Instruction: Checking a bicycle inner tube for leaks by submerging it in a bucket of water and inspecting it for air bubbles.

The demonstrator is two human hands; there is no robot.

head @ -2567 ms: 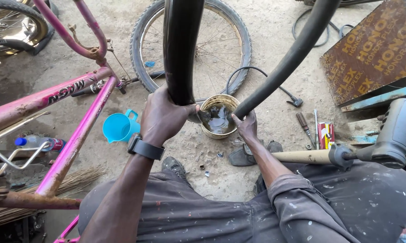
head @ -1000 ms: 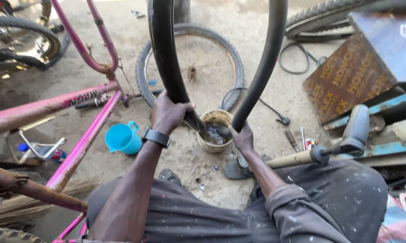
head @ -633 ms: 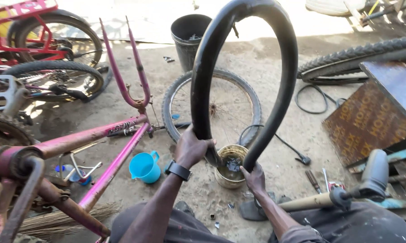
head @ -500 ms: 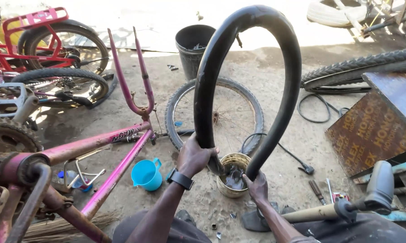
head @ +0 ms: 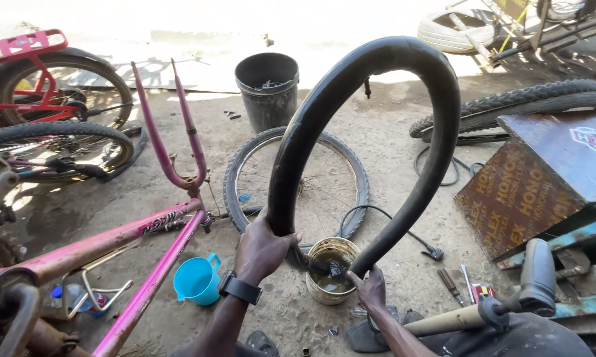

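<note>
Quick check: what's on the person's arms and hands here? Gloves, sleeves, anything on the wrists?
Both hands are bare, no gloves. The left hand has a black watch with a wide black band on its wrist, and the forearm below it is uncovered. The right hand has nothing on the wrist, and its forearm is bare as far as the frame shows. No sleeves or rings can be made out.

Both forearms reach up from the bottom edge of the frame. The left hand (head: 261, 248), a dark band on its wrist, sits lower centre with fingers wrapped shut. The right hand (head: 371, 287), lower and right of centre, is likewise curled closed.
</note>
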